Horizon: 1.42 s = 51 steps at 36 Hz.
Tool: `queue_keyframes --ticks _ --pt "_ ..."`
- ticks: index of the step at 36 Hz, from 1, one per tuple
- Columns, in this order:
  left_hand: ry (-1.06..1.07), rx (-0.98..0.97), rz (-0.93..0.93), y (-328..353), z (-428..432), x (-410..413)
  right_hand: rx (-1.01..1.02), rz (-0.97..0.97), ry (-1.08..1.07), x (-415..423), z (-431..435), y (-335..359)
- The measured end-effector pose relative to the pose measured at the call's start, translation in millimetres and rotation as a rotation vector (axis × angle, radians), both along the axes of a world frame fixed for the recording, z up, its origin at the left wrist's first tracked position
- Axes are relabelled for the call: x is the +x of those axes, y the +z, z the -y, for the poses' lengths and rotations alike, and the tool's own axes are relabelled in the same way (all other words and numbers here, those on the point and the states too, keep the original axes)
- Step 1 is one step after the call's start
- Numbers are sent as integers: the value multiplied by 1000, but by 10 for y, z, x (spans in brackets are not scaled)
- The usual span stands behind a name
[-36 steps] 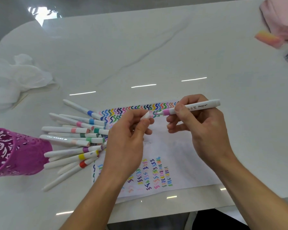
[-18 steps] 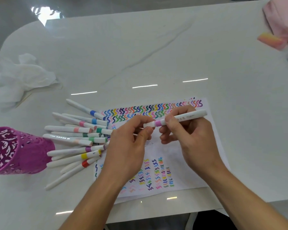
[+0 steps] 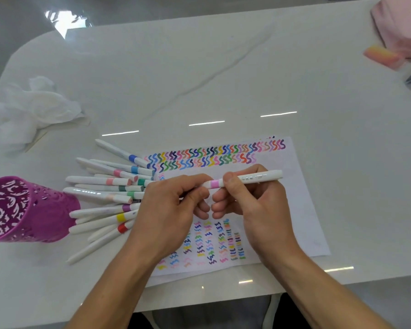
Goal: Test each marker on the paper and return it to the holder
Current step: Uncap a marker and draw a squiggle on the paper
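Sitting well to the left of the left hand (image 3: pixel 169 210), the purple cut-out holder (image 3: pixel 33 210) rests on the white table (image 3: pixel 223 67). A crumpled tissue (image 3: pixel 33 108) lies farther back on that same side. Between the holder and the left hand, the loose markers (image 3: pixel 100 181) lie fanned on the table, white with coloured bands, their nearer ends just beside the hand's back.

The left hand's fingers are curled, and its thumb and forefinger pinch the left end of the pink-banded marker (image 3: pixel 247 180). That marker is held almost level above the paper (image 3: pixel 301 210), bridging the two hands. The right hand (image 3: pixel 259 210) grips its barrel just right of the pink band, fingers curled around it, and the white tail pokes out past the hand to the right.

The paper lies under both hands. Rows of wavy strokes run beyond them, and small columns of marks sit on the near side. Far off to the right hand's right, toward the table's back corner, are an orange-pink block (image 3: pixel 381 57) and something pale pink (image 3: pixel 399 27).
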<state>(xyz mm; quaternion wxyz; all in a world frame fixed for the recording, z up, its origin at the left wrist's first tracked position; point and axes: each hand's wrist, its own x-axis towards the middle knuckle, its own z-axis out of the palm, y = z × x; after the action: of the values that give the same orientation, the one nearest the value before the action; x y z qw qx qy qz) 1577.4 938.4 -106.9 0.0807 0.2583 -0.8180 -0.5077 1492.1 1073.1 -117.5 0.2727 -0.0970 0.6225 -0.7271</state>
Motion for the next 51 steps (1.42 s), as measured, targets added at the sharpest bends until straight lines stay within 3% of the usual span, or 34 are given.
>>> queue_keyframes --ticks 15,28,33,38,47,51 --pt "155 158 -126 117 39 69 -23 189 183 -28 86 19" --pt "478 93 -297 261 261 457 196 15 163 32 196 -40" --pt "508 -133 -368 297 313 586 252 -110 192 109 276 -59" --pt "519 -498 -440 342 371 703 310 -205 258 179 362 -87" --pt "568 -810 -587 435 498 860 387 -332 322 247 419 -152" --pt "591 -909 -519 429 542 902 386 -352 329 254 446 -157"
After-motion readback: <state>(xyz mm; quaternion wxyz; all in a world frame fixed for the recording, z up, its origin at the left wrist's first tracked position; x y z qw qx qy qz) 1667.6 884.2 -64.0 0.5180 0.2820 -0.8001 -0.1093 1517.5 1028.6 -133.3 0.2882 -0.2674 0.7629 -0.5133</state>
